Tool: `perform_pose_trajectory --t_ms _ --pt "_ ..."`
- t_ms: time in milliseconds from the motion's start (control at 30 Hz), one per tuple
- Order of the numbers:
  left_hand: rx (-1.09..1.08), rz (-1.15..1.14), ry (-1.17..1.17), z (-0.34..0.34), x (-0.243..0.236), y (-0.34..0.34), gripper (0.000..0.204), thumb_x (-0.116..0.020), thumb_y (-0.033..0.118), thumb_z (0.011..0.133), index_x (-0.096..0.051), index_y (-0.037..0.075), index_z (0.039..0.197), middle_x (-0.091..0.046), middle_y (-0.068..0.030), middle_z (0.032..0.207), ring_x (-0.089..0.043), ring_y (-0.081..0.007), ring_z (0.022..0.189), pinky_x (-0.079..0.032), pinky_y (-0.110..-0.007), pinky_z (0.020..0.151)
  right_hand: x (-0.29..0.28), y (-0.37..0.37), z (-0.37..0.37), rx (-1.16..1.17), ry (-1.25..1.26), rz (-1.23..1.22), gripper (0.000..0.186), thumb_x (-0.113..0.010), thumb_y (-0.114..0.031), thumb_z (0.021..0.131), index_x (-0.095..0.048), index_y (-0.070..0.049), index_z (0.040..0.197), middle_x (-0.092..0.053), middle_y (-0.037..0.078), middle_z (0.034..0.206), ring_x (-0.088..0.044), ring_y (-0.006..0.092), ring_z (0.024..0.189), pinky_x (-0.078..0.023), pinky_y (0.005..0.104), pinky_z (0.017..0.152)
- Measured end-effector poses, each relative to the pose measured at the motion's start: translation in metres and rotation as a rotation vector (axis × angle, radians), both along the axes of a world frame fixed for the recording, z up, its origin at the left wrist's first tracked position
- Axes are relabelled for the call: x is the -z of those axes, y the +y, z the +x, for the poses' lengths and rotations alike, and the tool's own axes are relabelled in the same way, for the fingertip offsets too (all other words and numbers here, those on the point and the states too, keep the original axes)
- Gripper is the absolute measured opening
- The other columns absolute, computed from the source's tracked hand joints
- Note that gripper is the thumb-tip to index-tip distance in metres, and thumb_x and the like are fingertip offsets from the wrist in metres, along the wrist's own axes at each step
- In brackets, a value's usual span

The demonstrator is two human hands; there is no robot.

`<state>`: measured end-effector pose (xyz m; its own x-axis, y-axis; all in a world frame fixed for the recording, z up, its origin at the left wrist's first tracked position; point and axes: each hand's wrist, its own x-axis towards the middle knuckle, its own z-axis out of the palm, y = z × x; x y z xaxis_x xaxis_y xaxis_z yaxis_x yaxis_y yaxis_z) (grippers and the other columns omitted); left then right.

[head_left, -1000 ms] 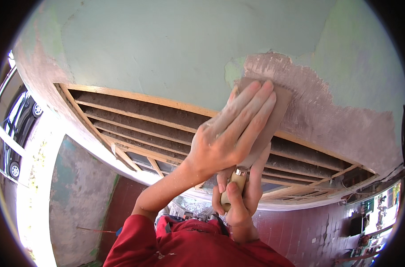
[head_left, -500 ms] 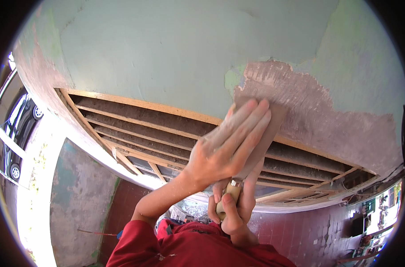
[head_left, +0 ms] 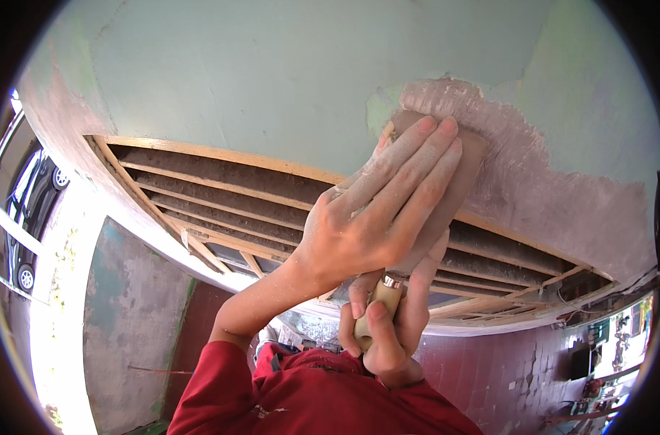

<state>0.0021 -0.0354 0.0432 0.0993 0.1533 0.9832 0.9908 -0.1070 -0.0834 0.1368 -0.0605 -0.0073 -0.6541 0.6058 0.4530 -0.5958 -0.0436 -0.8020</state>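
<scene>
My right hand (head_left: 399, 330) is closed around the pale handle of a scraper (head_left: 446, 206), its thumb along the handle below the shiny collar. The wide grey blade reaches up to the painted wall (head_left: 272, 72), its far edge against a scraped patch (head_left: 569, 185) of bare, purplish-grey plaster. Across the blade lies my left hand (head_left: 380, 206), fingers stretched out and pressing on it near the far edge. White dust coats the left fingers. A small flake of light material shows beside the left hand at the blade's corner.
Below the paint, a wooden-framed slatted vent (head_left: 228, 181) with dusty slats opens in the wall. A low patchy wall (head_left: 127, 319) stands at left, with a parked car (head_left: 36, 217) beyond. Red tiled floor (head_left: 482, 370) and clutter (head_left: 605, 355) lie at right.
Both hands and the scraper have moved up and slightly right in the picture, the blade sliding farther onto the scraped patch. The hold on the scraper is the same.
</scene>
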Motion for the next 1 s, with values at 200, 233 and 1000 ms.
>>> perform_pose_trajectory --t_ms 200,233,1000 --pt "-0.046 -0.048 0.034 0.005 0.019 -0.004 0.041 -0.074 0.003 0.078 -0.072 0.0 0.119 -0.073 -0.014 0.121 -0.071 -0.0292 0.114 -0.061 -0.035 0.093 0.024 -0.006 0.007 0.023 -0.034 0.048 0.092 -0.046 -0.011 0.101 0.024 -0.021 0.161 -0.051 0.015 0.097 -0.04 0.0085 0.056 -0.038 0.0206 0.034" --pt "-0.039 -0.03 0.033 0.003 0.01 -0.003 0.041 -0.074 0.003 0.078 -0.072 0.001 0.119 -0.073 -0.0138 0.121 -0.071 -0.0294 0.114 -0.061 -0.035 0.093 0.017 -0.002 0.005 0.024 -0.031 0.054 0.092 -0.046 -0.011 0.101 0.024 -0.02 0.161 -0.051 0.015 0.097 -0.04 0.0085 0.056 -0.038 0.0204 0.035" --pt "0.049 -0.034 0.012 0.0 -0.006 -0.002 0.045 -0.071 0.005 0.08 -0.069 0.001 0.125 -0.068 -0.015 0.13 -0.066 -0.0313 0.123 -0.057 -0.043 0.099 0.002 -0.001 -0.004 0.088 -0.025 0.154 0.085 -0.041 -0.008 0.1 0.016 -0.012 0.163 -0.051 0.015 0.092 -0.039 0.0079 0.045 -0.035 0.0204 0.033"
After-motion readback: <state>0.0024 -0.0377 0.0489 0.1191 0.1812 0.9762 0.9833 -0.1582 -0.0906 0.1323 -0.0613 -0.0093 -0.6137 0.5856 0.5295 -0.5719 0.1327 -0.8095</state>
